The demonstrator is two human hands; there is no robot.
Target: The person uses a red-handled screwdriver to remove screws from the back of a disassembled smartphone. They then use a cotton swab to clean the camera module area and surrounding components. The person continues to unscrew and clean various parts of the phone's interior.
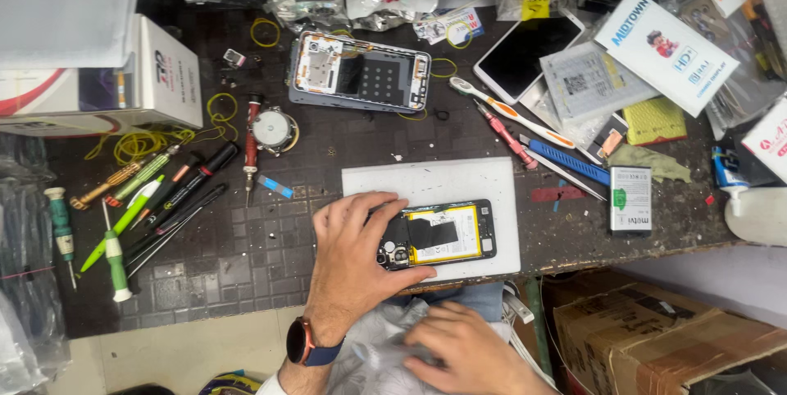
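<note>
Cluttered with tools and packets, a dark workbench [270, 280] fills the view from above. Near its front edge lies a white mat [459, 178], and on it an opened phone [438, 233] with its back off, showing a yellow battery. The left hand [357, 260], wearing a watch, lies flat with fingers spread over the phone's left end, pressing it down. The right hand [467, 354] rests below the bench edge on a crinkled clear plastic bag [381, 358], fingers together and slightly curled on it. Farther back sits another opened phone [359, 73], with a toothbrush [500, 108] to its right. Screwdrivers [156, 198] lie scattered at the left.
</note>
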